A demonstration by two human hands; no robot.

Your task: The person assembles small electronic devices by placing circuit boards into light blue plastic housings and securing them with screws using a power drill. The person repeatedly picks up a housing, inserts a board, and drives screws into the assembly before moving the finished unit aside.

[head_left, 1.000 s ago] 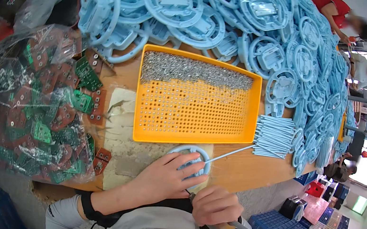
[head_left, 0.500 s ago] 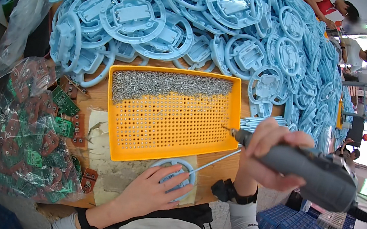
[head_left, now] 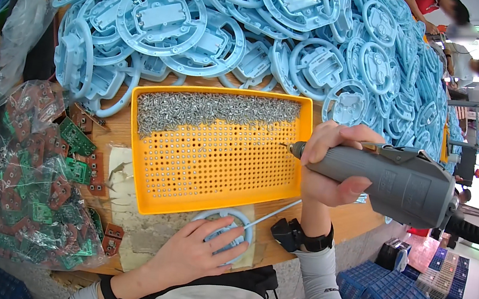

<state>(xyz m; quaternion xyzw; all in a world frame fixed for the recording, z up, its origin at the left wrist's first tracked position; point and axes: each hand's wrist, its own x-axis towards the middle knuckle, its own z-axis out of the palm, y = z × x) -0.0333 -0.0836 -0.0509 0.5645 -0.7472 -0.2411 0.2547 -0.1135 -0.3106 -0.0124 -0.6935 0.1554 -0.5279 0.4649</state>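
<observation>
While our left hand lies spread across it, the light-blue ring-shaped piece sits at the lower centre of the frame, on a worn, pale sheet. We rest the fingers flat over the ring rather than closing them around it, and its thin stem slants away toward the right. Our right hand, right of centre, grasps a grey electric screwdriver, fingers and thumb wrapped about its front end. We see its bit over the right part of a yellow tray at the centre; whether it touches anything there, we cannot tell. Loose silver screws heap along the tray's upper side, and others stand in the holes below. On the left of the frame we have a clear plastic bag of green and brown circuit boards. Across the top spreads a big pile of blue frames; at lower right stand blue crates.
</observation>
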